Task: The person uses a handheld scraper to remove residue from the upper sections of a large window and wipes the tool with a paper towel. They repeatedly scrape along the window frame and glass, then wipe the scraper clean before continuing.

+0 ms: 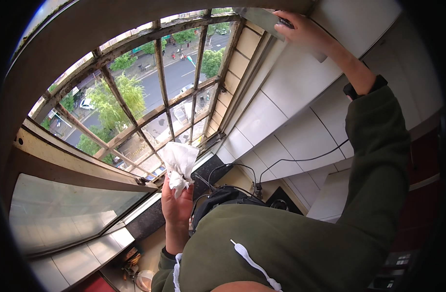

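My left hand point(177, 206) holds a crumpled white tissue point(179, 164) upright near the lower edge of the window. Dark marks show on the tissue's folds. My right hand point(299, 31) is raised at the upper right, beside the window frame, with its fingers curled at a small dark part. A flat greyish panel point(259, 22) extends left from those fingers. The right hand is partly blurred, and whether it grips the dark part or only touches it cannot be told. Rusty metal window bars point(161, 73) stand beyond both hands, with a street far below.
A glass window sash point(69, 211) stands at the left. White wall tiles point(270, 109) run along the right. Black cables point(299, 160) hang above a counter, near a black bag-like item point(226, 195). A dark stone sill point(150, 217) runs below the window. Small items point(131, 261) lie at the lower left.
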A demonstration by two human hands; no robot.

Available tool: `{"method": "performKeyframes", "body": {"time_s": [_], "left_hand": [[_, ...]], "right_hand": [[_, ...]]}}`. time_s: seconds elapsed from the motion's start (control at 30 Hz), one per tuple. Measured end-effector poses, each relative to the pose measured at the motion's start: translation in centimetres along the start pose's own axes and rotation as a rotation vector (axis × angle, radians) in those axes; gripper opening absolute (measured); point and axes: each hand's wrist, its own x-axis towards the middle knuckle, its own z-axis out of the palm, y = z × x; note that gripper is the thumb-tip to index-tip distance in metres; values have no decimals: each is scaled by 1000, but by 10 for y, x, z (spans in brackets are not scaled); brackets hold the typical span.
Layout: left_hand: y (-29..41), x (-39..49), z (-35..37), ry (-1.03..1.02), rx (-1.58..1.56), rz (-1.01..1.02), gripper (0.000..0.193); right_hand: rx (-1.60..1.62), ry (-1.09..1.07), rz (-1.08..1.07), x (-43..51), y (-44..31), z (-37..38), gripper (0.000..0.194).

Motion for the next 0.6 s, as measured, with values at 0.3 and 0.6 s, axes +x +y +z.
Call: {"method": "performKeyframes", "body": {"time_s": [0.3,0.6], "left_hand": [[2,-4,-8,59,13,-3,30],[17,-13,-33,101,-6,-5,30]], "right_hand": [[-434,58,-258,-3,-13,-1,39],[-394,-126,-48,-13,-54,-11,36]]}}
